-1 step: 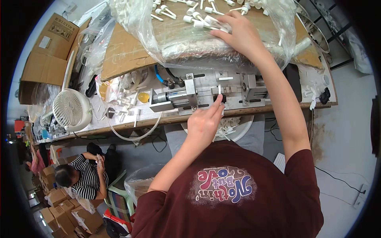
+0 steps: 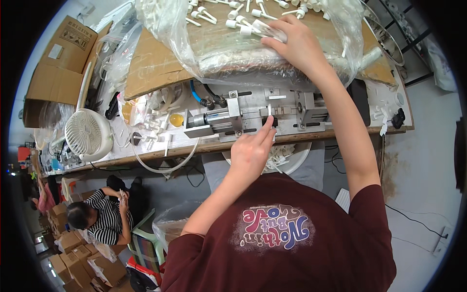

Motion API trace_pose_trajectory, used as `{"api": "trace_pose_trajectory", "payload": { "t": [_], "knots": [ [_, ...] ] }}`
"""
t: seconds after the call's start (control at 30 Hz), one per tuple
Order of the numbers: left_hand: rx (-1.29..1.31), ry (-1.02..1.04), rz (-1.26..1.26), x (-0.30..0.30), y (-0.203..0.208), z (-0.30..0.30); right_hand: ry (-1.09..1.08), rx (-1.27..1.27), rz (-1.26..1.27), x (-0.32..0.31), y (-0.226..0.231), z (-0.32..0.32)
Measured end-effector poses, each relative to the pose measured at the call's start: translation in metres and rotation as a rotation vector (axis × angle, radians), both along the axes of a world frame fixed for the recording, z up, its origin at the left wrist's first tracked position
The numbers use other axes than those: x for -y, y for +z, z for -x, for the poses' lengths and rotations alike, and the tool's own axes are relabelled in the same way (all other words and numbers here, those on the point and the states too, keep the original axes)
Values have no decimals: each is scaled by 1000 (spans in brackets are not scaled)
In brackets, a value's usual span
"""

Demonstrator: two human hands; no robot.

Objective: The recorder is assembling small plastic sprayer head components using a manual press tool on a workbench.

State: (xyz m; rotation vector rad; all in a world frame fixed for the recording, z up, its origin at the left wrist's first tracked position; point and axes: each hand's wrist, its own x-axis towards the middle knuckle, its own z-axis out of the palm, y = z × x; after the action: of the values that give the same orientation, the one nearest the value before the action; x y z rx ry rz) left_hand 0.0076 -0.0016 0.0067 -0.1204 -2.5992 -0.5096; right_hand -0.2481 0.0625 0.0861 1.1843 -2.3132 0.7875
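My left hand reaches over the table's front edge to the small metal clamping machine. Its index fingertip meets a short white plastic piece standing at the machine's middle; the thumb is hidden. Farther off, my right hand closes its thumb and fingers around white stemmed plastic pieces, partly blurred, above the cardboard sheet. More loose white stemmed pieces lie scattered beyond it, each a thin rod with a wider round head.
Clear plastic sheeting drapes over the cardboard. A white fan and a yellow round thing stand to the left. A white tub of pieces sits below the table edge. At lower left sits a person in a striped shirt.
My right hand has shifted very slightly to the right, with the white pieces in its fingers. My left hand stays almost in place at the machine.
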Motion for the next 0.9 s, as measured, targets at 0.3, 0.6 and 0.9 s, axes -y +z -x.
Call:
{"api": "trace_pose_trajectory", "payload": {
  "t": [0.3,0.6,0.9],
  "knots": [
    [50,0,3,1,5,13,72,203,218,-33,12,-13],
    [57,-35,-520,0,32,13,-48,284,368,-55,24,-57],
    [-86,-121,-918,0,65,20,255,-3,156,-67,-13,-142]
  ]
}}
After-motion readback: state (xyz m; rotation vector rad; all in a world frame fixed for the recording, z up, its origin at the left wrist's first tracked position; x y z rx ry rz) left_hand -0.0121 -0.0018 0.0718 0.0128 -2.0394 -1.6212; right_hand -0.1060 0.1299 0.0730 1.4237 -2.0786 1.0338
